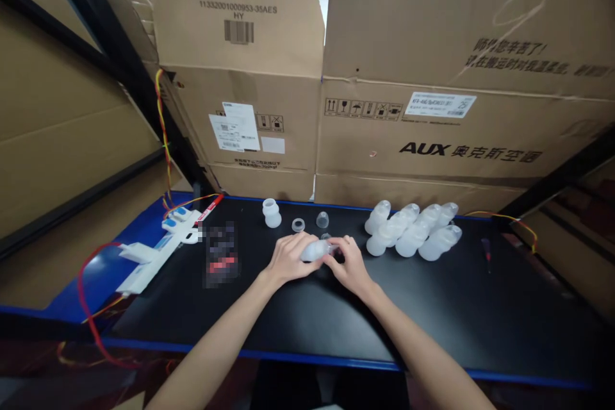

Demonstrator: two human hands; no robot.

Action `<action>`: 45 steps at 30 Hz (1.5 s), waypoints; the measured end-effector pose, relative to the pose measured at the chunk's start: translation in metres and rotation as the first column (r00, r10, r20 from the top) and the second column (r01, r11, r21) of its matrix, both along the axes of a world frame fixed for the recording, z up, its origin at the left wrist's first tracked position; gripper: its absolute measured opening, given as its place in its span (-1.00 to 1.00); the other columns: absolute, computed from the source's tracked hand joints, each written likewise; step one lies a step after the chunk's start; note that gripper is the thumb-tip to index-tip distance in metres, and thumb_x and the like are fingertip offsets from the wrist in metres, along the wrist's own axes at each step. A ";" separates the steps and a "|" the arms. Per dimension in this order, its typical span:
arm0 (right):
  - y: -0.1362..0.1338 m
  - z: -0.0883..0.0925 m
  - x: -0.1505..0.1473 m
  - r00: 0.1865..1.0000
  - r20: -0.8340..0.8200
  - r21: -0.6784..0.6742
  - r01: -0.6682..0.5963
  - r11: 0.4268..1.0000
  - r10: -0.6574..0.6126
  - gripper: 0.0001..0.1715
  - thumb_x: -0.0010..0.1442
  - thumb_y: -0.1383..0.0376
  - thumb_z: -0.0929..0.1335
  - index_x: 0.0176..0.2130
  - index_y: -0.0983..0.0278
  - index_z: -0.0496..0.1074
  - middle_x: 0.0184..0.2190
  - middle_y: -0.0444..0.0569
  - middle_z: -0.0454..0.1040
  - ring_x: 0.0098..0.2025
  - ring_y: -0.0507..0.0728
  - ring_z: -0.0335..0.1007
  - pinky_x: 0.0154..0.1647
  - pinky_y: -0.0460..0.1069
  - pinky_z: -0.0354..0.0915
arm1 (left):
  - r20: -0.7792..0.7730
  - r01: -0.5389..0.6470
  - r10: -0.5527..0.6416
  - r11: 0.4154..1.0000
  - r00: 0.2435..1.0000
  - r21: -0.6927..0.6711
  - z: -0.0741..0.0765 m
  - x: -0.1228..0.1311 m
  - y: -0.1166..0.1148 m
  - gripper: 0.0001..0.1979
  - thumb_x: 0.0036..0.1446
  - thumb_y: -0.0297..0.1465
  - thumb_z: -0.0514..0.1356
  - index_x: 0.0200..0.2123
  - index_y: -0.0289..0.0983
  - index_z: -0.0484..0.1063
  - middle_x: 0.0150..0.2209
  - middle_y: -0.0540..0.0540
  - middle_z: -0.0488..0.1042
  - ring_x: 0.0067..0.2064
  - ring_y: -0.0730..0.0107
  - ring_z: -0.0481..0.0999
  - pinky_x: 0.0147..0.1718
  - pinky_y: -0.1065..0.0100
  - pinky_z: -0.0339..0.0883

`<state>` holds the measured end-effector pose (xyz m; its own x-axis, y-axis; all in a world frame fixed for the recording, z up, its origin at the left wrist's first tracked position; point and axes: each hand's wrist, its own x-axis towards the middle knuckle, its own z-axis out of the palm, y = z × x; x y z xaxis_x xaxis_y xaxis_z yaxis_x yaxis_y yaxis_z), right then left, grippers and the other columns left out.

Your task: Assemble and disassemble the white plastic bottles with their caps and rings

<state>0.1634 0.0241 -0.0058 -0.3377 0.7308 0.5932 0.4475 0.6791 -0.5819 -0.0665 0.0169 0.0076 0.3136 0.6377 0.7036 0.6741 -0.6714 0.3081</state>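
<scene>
Near the middle of the black table, my left hand (289, 257) is wrapped around a translucent white baby bottle (314, 250), which lies tilted on its side. The fingers of my right hand (348, 262) pinch the clear top end of the same bottle. Just beyond my hands are a ring-shaped collar (298, 225) and a clear dome cap (323, 220). Another small clear piece lies partly hidden behind my fingers. An open bottle without a top (271, 213) stands farther back on the left.
Several capped bottles (408, 234) stand grouped at the right. A dark pen-like tool (487, 254) lies beyond them. A white power strip (161, 253) with cables and a blurred dark item (221, 255) are on the left. Cardboard panels (423, 134) wall off the back.
</scene>
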 end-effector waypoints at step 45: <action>-0.035 0.023 -0.005 0.994 0.089 -0.007 0.063 0.998 -0.062 -0.66 0.34 0.04 0.49 -0.01 0.19 0.56 -0.24 0.03 0.63 -0.17 0.26 0.44 -0.08 0.18 0.27 | -0.029 0.100 -0.109 0.971 0.994 -0.217 0.003 -0.008 -0.002 -0.46 0.09 -0.06 0.44 0.06 -0.22 0.68 -0.16 -0.23 0.73 -0.23 0.05 0.71 -0.14 0.10 0.56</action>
<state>0.1587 -0.0114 0.0170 -0.3417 0.7580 0.5555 0.5393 0.6423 -0.5446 -0.0743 0.0152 0.0109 0.4117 0.7346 0.5393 0.6187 -0.6599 0.4264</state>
